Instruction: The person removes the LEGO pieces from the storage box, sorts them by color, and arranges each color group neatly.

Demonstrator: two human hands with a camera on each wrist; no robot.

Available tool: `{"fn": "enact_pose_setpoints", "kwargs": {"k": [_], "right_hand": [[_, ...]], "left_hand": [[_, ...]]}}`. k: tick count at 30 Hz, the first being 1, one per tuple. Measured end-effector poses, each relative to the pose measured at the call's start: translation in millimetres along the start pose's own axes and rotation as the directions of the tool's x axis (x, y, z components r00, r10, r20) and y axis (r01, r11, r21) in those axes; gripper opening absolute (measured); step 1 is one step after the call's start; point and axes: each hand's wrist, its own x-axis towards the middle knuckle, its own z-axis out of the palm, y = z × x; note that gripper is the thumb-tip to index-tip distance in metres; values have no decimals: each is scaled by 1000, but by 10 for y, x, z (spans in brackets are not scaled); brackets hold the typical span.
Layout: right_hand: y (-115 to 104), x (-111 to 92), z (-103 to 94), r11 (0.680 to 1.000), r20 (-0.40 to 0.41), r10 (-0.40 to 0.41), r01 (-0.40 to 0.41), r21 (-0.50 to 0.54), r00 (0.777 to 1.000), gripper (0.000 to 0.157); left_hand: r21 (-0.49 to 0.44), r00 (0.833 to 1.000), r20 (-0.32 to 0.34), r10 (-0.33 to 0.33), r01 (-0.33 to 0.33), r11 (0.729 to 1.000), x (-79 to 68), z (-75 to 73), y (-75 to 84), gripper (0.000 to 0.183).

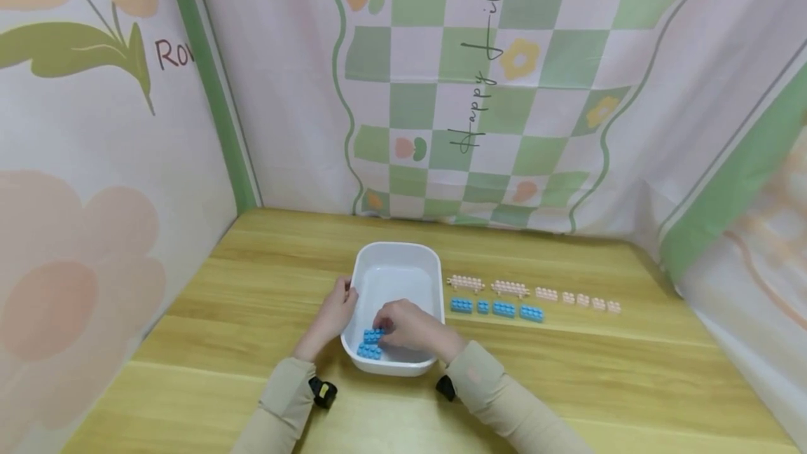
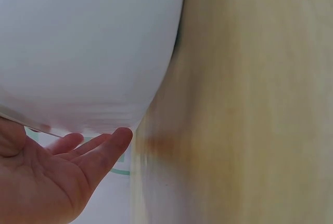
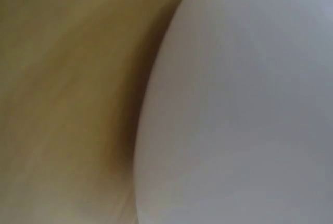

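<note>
A white rectangular tub [image 1: 398, 254] with rounded corners sits on the table. My left hand [image 1: 336, 310] holds its left wall; in the left wrist view, that hand's fingertips [image 2: 123, 136] lie against the outer wall. My right hand [image 1: 406, 328] reaches inside the tub, its fingertips pinching the right end of a blue toy building block [image 1: 372, 335]. Just in front of that block, a second blue block [image 1: 368, 352] lies on the tub floor. The right wrist view shows only the tub's outer wall [image 3: 234, 109] and the tabletop, with the hand hidden.
Right of the tub, a row of blue blocks [image 1: 504, 309] lies on the wooden table [image 1: 567, 384]. Behind it runs a row of pale pink blocks [image 1: 546, 293], including two long pieces [image 1: 466, 282] at its left end. A patterned curtain [image 1: 441, 111] hangs behind the table.
</note>
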Motion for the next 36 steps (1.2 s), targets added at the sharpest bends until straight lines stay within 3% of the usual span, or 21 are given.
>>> {"fn": "enact_pose_setpoints", "kwargs": {"k": [12,20,36], "right_hand": [[9,-12,-4,1000,-27,-2,1,-19,1000,21],[9,-40,-43,999,-68,42,-41,8,997,27],[89,-117,-110,997,-246,-78,69,-44,966,23]], "left_hand": [[2,1000,10,-11,11,1000,7,11,15,39],[2,1000,6,-18,18,1000,3,12,17,40],[-10,1000,10,-18,18,1000,6,13,17,40]]}}
